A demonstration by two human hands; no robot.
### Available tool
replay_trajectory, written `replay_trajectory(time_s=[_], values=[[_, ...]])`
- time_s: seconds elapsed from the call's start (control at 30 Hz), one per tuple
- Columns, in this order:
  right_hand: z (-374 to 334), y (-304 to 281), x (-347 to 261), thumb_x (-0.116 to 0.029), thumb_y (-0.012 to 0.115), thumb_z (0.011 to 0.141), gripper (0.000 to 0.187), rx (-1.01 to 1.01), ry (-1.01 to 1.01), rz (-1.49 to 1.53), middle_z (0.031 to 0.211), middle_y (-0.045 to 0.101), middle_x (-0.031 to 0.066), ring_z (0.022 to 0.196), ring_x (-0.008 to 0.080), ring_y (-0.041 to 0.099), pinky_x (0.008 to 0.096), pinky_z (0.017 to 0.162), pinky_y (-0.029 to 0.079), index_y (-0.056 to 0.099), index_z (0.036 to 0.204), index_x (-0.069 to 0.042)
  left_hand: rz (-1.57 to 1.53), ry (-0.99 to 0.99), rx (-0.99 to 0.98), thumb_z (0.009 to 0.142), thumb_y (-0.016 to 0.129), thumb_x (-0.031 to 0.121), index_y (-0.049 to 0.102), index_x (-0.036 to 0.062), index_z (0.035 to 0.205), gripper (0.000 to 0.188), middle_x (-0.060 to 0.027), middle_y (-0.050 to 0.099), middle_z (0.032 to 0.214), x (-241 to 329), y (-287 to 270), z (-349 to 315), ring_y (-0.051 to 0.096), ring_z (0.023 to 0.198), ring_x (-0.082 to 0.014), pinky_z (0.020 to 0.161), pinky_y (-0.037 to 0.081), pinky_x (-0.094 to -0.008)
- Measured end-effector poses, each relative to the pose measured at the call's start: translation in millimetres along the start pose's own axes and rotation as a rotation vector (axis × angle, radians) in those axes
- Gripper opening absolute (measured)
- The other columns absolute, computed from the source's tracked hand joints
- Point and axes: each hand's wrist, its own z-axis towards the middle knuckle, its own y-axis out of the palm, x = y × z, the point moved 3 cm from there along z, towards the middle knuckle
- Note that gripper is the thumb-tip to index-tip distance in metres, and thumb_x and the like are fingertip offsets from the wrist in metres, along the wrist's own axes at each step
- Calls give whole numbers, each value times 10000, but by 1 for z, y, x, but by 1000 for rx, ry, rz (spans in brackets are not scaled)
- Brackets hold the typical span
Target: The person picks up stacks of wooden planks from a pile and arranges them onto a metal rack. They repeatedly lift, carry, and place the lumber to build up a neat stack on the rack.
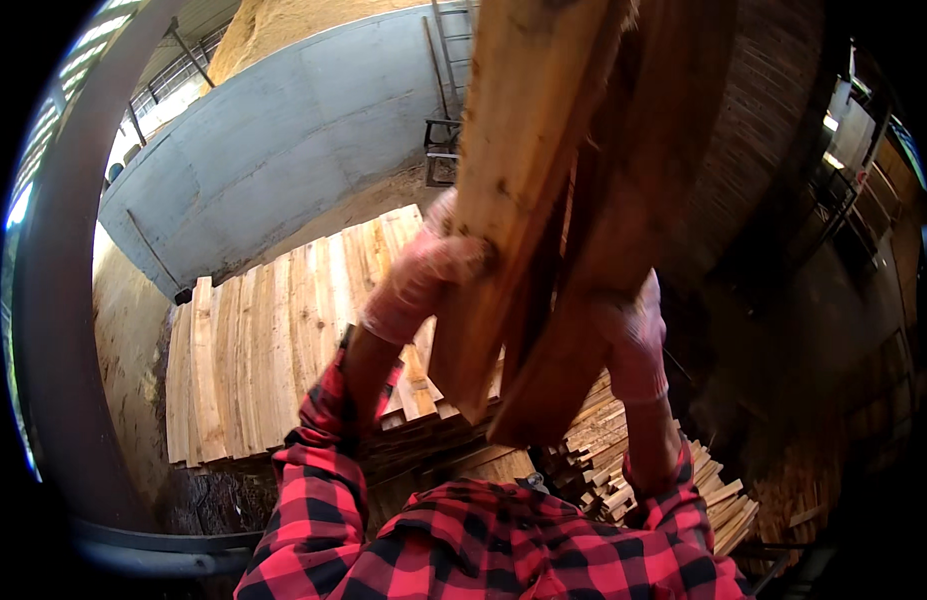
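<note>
Two gloved hands show: one left hand [423, 275] and one right hand [638, 335]. They hold at least two boards, one pale board [513, 170] and one dark board [648, 200]; whether a third sits between them cannot be told. There is one board stack [273, 350], its top layer more than ten boards across. One heap of slats [718, 500] counts dozens of pieces, too many overlapping for an exact number. Around these are one checked shirt [503, 540] with two sleeves, one blue-grey wall [273, 140], one brown post [78, 270], one ladder [455, 50] and one black metal frame [441, 160].
</note>
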Motion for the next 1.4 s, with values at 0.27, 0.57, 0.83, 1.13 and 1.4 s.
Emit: replay_trajectory(time_s=[0.27, 0.57, 0.83, 1.13, 1.4], values=[[47, 144, 89, -70, 894, 647, 1148, -355, -115, -77, 1424, 479, 86, 1332, 221, 442, 371, 1137, 354, 196, 1557, -105, 480, 49, 23, 560, 860, 82, 569, 62, 1314, 808, -11, 644, 1169, 92, -106, -67, 581, 1080, -154, 939, 478, -318], [56, 206, 177, -212, 880, 686, 1130, -395, 40, -7, 1417, 492, 140, 1284, 251, 505, 397, 1099, 405, 151, 1538, -70, 310, 12, 116, 692, 790, 91, 548, 57, 1300, 656, -54, 662, 1155, 59, -226, -110, 636, 1027, -181, 872, 550, -338], [44, 190, 214, -403, 745, 849, 720, -281, 526, 56, 1211, 640, 72, 1056, 134, 628, 324, 924, 529, 490, 1404, -21, -270, -105, 273, 872, 687, 507, 525, 8, 1357, 714, -130, 650, 1249, -8, -338, -152, 653, 1104, -266, 963, 548, -390], [26, 207, 245, -608, 558, 884, 1023, -426, 628, -1394, 1471, 400, 283, 1349, 410, 414, 467, 1101, 379, 132, 1543, 48, -344, -293, 519, 848, 636, 656, 495, 78, 1423, 826, -127, 596, 1346, -50, -359, -202, 601, 1183, -294, 1036, 493, -439], [51, 162, 248, -467, 659, 776, 946, -330, 501, -1224, 1392, 479, 251, 1233, 367, 490, 449, 1012, 460, 289, 1522, -19, -449, -231, 335, 860, 606, 673, 437, 91, 1470, 861, -158, 536, 1414, -76, -382, -208, 555, 1236, -349, 1057, 471, -491]])
